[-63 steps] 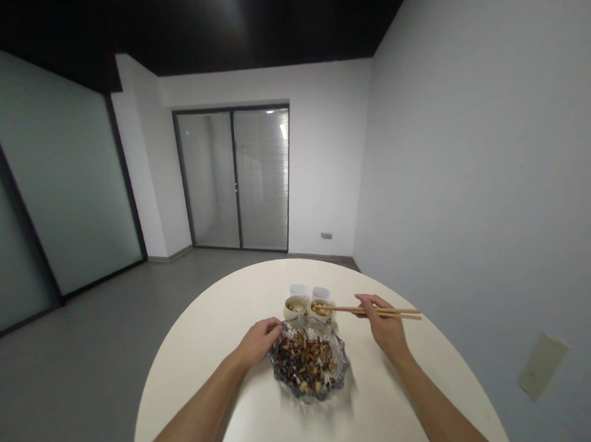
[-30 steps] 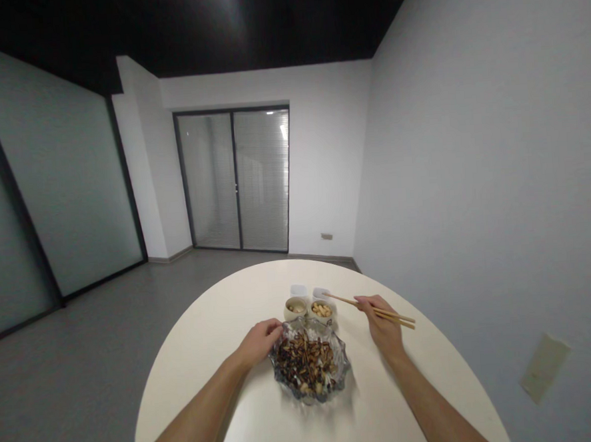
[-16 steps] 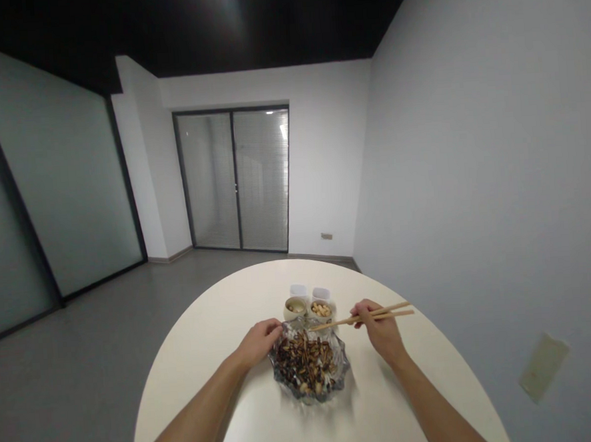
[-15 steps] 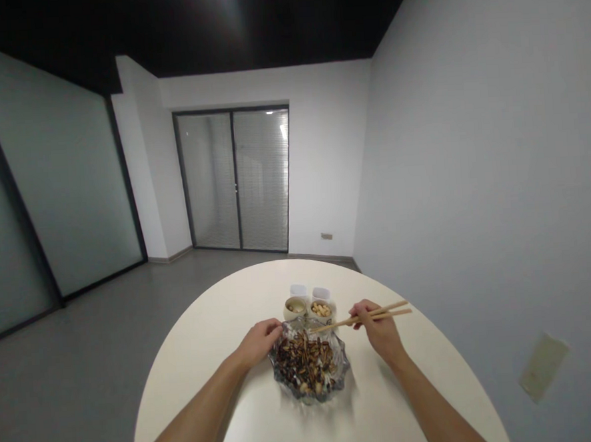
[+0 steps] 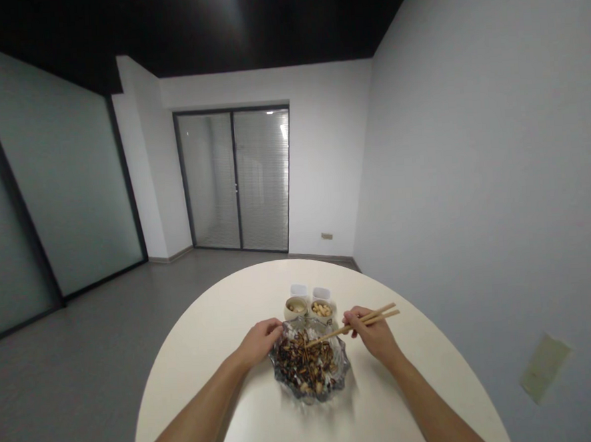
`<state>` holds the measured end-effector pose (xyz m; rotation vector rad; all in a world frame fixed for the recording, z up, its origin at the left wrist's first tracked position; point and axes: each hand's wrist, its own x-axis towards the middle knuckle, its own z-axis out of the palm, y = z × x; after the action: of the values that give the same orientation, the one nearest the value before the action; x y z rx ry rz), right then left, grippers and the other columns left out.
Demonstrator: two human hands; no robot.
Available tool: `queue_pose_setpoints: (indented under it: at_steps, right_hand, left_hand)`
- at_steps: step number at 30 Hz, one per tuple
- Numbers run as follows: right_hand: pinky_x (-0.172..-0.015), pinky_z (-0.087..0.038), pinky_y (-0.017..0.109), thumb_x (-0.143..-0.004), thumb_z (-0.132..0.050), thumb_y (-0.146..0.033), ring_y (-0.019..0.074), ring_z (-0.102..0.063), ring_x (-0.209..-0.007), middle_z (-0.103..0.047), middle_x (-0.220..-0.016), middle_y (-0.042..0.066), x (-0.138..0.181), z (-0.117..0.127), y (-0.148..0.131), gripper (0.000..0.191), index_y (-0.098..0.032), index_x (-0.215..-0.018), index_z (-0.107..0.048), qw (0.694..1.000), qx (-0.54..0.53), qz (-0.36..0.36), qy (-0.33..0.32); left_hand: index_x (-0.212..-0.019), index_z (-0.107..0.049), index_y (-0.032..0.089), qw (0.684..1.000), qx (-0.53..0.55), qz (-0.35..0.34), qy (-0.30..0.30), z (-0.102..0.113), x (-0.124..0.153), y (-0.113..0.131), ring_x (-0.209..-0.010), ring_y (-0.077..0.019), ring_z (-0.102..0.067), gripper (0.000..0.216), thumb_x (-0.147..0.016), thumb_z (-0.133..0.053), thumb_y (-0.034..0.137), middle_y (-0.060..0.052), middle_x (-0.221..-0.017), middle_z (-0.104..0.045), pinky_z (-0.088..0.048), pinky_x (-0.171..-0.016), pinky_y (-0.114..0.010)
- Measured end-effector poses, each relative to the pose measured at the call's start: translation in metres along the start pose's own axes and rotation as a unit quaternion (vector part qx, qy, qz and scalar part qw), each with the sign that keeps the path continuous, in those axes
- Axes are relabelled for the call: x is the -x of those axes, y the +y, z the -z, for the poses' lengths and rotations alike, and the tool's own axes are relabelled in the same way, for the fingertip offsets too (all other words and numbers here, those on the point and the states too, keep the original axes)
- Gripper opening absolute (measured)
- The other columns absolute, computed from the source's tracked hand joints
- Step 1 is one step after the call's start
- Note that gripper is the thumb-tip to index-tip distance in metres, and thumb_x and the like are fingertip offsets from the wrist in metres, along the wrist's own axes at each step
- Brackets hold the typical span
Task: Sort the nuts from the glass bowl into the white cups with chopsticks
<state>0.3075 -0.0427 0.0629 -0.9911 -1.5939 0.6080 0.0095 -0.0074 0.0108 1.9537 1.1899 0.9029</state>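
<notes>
A scalloped clear glass bowl stands on the round table, filled with dark and light-brown pieces that look like seeds or nuts. My left hand grips its left rim, fingers curled at the edge. In my right hand is a pair of wooden chopsticks, held at mid-length. Their tips reach over the rim and touch the pieces near the bowl's middle. Just behind the bowl sit two small cups: the left cup has a few pale pieces inside, and the right cup holds several pale nuts.
Two small white containers stand behind the cups, a left one and a right one. The cream-coloured round table has a curved edge. A grey wall runs close along the right side.
My right hand has moved left and slightly down with the chopsticks. Their tips have gone from the bowl's far side onto the pieces. My left hand stays on the rim.
</notes>
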Motion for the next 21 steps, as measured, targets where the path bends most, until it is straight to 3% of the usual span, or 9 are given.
queue_pose_setpoints:
  at_steps: [21]
  right_hand:
    - [-0.046, -0.055, 0.025, -0.085, -0.064, -0.055, 0.0172, -0.065, -0.053, -0.071, -0.060, 0.004, 0.0021, -0.0036, -0.0006, 0.041, -0.020, -0.066, -0.074, 1.000, 0.013, 0.017, -0.021]
  left_hand:
    - [-0.089, -0.071, 0.016, 1.000, -0.012, 0.006, 0.004, 0.0013, -0.0008, 0.0031, -0.084, -0.0221, -0.064, 0.035, -0.088, -0.047, 0.041, -0.006, -0.087, -0.073, -0.045, -0.077, -0.029]
